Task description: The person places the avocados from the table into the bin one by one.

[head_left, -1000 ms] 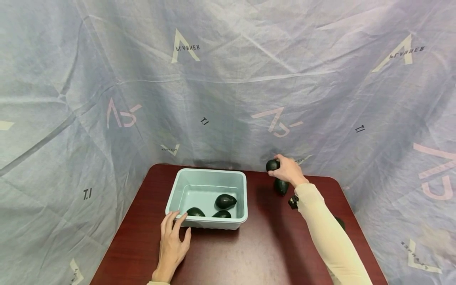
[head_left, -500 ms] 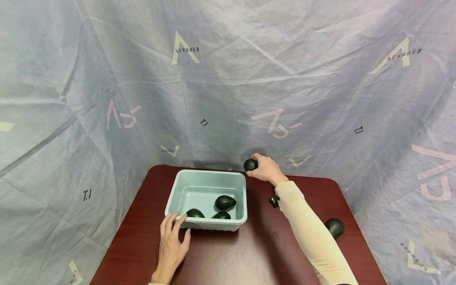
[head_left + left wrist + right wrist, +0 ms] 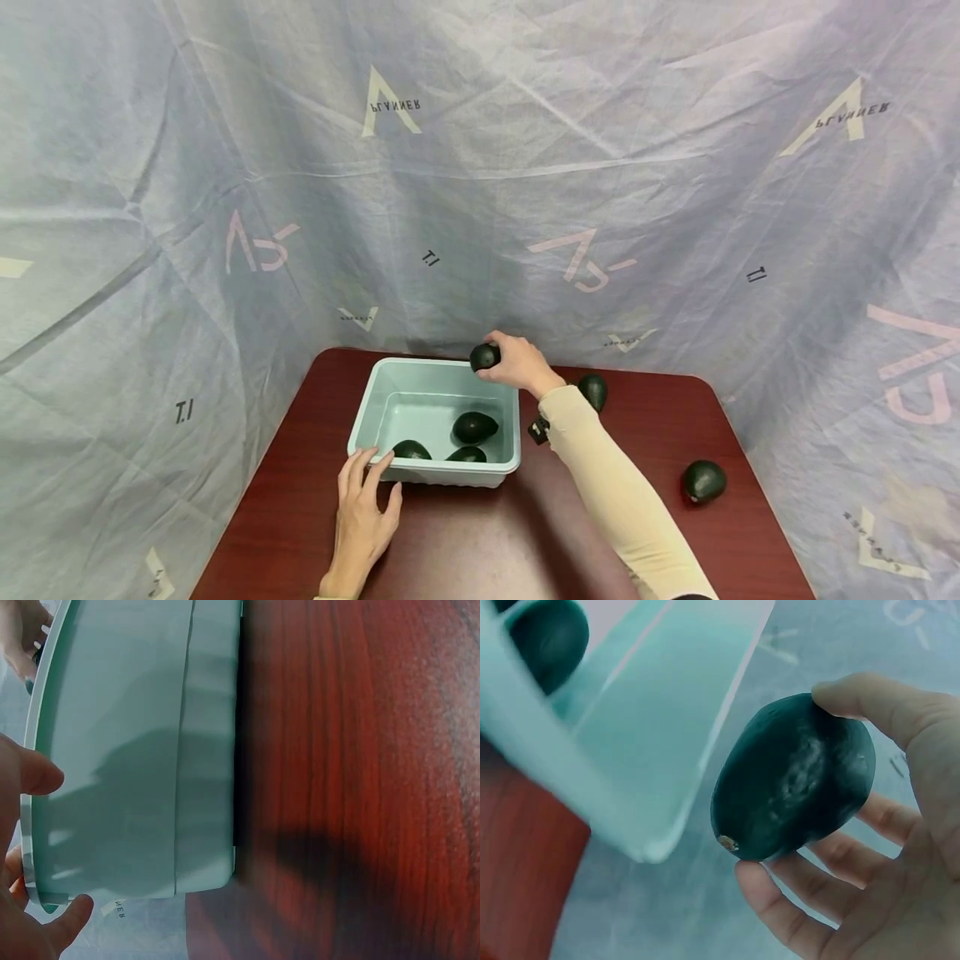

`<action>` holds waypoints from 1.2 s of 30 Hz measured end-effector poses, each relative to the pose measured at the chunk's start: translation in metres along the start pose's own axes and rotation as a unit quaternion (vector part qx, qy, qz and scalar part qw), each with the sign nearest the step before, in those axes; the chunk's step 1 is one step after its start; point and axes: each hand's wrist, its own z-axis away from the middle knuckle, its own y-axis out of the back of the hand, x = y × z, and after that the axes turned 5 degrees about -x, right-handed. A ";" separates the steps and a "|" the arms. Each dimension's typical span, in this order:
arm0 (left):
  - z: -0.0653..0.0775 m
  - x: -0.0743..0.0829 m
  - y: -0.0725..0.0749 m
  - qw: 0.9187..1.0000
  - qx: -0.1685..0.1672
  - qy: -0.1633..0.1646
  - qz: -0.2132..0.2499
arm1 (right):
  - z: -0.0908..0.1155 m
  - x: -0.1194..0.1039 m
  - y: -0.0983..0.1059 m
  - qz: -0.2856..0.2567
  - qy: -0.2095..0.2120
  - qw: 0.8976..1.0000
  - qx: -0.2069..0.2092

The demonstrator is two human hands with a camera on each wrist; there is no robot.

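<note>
My right hand grips a dark green avocado between thumb and fingers, over the back right corner of a pale green plastic bin. In the right wrist view the avocado's stem end points down and left, beside the bin's rim. Inside the bin lie an avocado at the right and two others near the front wall, partly hidden by it. My left hand rests its fingertips on the bin's front left rim, fingers spread and relaxed. From the left wrist, its thumb shows at the rim.
On the dark red table lie two more avocados: one behind the right forearm and another near the right edge. A grey printed sheet hangs close behind and around the table.
My right hand has carried the avocado left, from above the back right of the table to over the bin's corner. The left hand and the bin have stayed put.
</note>
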 end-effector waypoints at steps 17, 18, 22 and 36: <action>-0.002 -0.001 0.002 1.000 0.013 -0.013 -0.003 | -0.012 -0.023 -0.061 0.025 0.080 0.992 -0.092; -0.001 -0.001 0.002 1.000 0.013 -0.013 -0.004 | -0.012 -0.024 -0.063 0.029 0.080 0.992 -0.095; -0.001 -0.001 0.001 1.000 0.008 -0.010 -0.013 | -0.010 -0.030 -0.068 0.048 0.076 0.990 -0.111; -0.001 -0.001 0.000 1.000 0.006 -0.004 -0.006 | -0.010 -0.026 -0.067 0.038 0.065 0.987 -0.145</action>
